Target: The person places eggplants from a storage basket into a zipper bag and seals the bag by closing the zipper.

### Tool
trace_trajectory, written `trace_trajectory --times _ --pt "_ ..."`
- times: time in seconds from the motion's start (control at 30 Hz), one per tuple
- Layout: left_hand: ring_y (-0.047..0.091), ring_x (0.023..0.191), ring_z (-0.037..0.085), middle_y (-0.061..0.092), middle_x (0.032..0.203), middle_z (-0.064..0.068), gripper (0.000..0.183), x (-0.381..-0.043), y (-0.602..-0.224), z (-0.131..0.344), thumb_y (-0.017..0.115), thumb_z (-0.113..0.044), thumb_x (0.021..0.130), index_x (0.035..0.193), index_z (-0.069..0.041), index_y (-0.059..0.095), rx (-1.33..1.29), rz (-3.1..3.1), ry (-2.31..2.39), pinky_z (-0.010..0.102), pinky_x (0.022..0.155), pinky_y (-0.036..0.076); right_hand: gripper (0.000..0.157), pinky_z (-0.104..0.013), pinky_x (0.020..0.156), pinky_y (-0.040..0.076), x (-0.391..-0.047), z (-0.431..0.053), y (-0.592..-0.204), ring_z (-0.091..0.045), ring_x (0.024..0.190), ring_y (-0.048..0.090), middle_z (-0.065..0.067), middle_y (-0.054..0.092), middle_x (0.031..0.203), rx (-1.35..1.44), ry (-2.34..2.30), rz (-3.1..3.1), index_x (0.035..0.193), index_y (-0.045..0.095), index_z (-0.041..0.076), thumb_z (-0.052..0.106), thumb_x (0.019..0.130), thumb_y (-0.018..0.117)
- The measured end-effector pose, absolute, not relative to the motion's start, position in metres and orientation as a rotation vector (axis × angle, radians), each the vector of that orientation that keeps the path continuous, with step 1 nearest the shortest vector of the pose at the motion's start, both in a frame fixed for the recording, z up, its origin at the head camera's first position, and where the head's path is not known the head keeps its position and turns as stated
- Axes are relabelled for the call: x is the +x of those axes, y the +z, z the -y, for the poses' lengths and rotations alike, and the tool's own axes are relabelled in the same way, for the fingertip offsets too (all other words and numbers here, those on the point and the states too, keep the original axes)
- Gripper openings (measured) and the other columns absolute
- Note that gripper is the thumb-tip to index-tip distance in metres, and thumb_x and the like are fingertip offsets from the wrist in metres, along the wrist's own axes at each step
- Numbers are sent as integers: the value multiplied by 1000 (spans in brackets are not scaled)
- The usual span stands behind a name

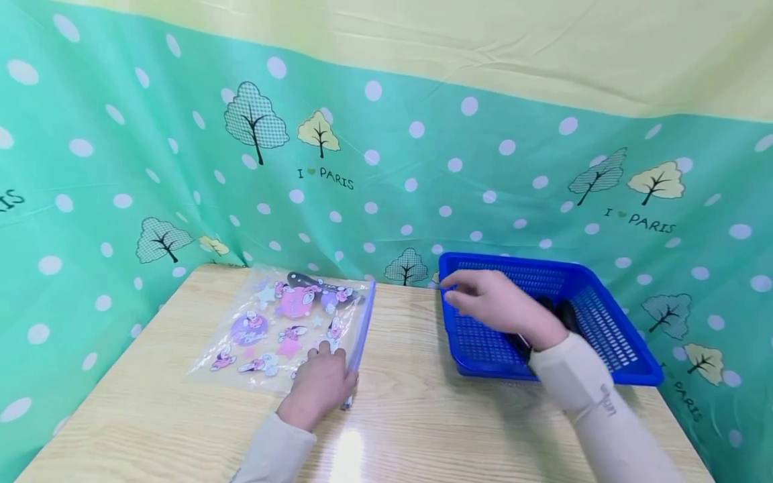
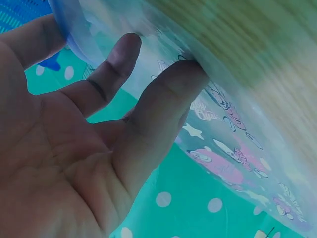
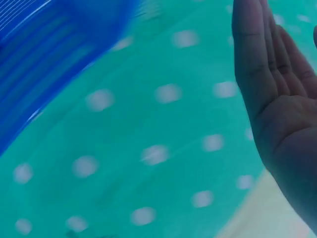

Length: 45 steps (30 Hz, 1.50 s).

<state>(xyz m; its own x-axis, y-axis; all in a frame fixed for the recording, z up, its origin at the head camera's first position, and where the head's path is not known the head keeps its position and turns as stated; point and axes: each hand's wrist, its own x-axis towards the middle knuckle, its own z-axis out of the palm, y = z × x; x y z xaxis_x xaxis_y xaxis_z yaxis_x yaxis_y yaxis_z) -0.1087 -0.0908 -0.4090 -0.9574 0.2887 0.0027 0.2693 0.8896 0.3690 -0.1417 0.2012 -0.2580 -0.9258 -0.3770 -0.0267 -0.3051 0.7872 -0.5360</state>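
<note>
Two hands showed above the tabletop [image 1: 410, 443]: the left hand [image 1: 321, 382], fingers loosely spread, touched a clear printed zip bag [image 1: 284, 332] lying there, covering part of its near right corner, while the right hand [image 1: 492, 302], relaxed and empty, hovered over the left side of a blue basket [image 1: 645, 376]. Prints obscured a dark object [image 1: 302, 280] inside the bag, and the right arm partly hid black items [image 1: 566, 315] in the basket, leaving both unidentifiable.
</note>
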Motion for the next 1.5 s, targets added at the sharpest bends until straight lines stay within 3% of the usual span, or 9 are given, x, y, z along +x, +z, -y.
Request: trace_trajectory --times 0.23,0.37,0.5,0.67,0.9,1.13,1.23,1.37,1.5 --pt "49 81 33 53 96 22 40 -109 -409 91 66 -27 93 108 9 63 444 -2990 554 50 64 50 25 -41 73 54 -186 -270 -288 -20 80 62 -7 69 96 -423 -422 -2856 117 69 -1 15 99 62" --pt "49 81 32 53 97 22 40 -109 -410 91 66 -27 93 108 10 63 447 -2989 551 49 65 50 14 -39 65 50 -195 -300 -314 -19 68 57 -3 63 77 -369 -191 -2829 87 69 4 14 95 66" --pt "49 81 32 53 97 21 40 -109 -409 89 66 -27 92 108 9 63 455 -2983 561 49 64 50 28 -32 54 45 -192 -323 -331 -16 55 52 -2 52 65 -192 -170 -2708 72 56 10 20 94 70" --pt "48 80 31 52 96 21 40 -108 -409 88 66 -27 92 108 10 63 455 -2986 558 48 62 49 27 -31 48 52 -178 -334 -338 -22 53 64 -7 65 68 -37 -265 -2534 76 63 6 25 90 75" --pt "47 77 31 50 92 19 36 -110 -410 87 66 -26 92 103 9 63 473 -3013 544 46 59 48 30 -28 50 46 -166 -328 -340 -17 58 57 -5 61 74 71 -117 -2487 81 62 9 31 79 83" --pt "47 77 31 51 92 20 36 -109 -411 88 66 -25 92 103 9 63 466 -3013 540 47 59 48 18 -30 54 49 -177 -324 -343 -18 63 56 -6 56 78 -43 -182 -2482 88 58 5 17 80 69" --pt "47 78 31 51 93 20 36 -109 -411 88 66 -25 92 104 9 63 462 -3006 543 47 59 48 35 -31 55 48 -180 -323 -341 -20 65 54 -10 55 90 -31 -316 -2446 114 58 -2 13 83 66" --pt "46 77 31 51 93 20 36 -109 -411 88 66 -25 92 103 9 63 464 -3006 549 47 59 48 65 -31 51 47 -183 -322 -335 -18 57 50 -12 53 90 25 -482 -2366 148 35 -4 11 90 61" --pt "47 77 31 51 93 20 36 -110 -411 88 66 -25 91 103 9 63 463 -3014 551 47 59 48 64 -28 49 43 -190 -321 -330 -13 52 38 -3 45 70 -29 -570 -2355 149 31 -6 7 92 57"
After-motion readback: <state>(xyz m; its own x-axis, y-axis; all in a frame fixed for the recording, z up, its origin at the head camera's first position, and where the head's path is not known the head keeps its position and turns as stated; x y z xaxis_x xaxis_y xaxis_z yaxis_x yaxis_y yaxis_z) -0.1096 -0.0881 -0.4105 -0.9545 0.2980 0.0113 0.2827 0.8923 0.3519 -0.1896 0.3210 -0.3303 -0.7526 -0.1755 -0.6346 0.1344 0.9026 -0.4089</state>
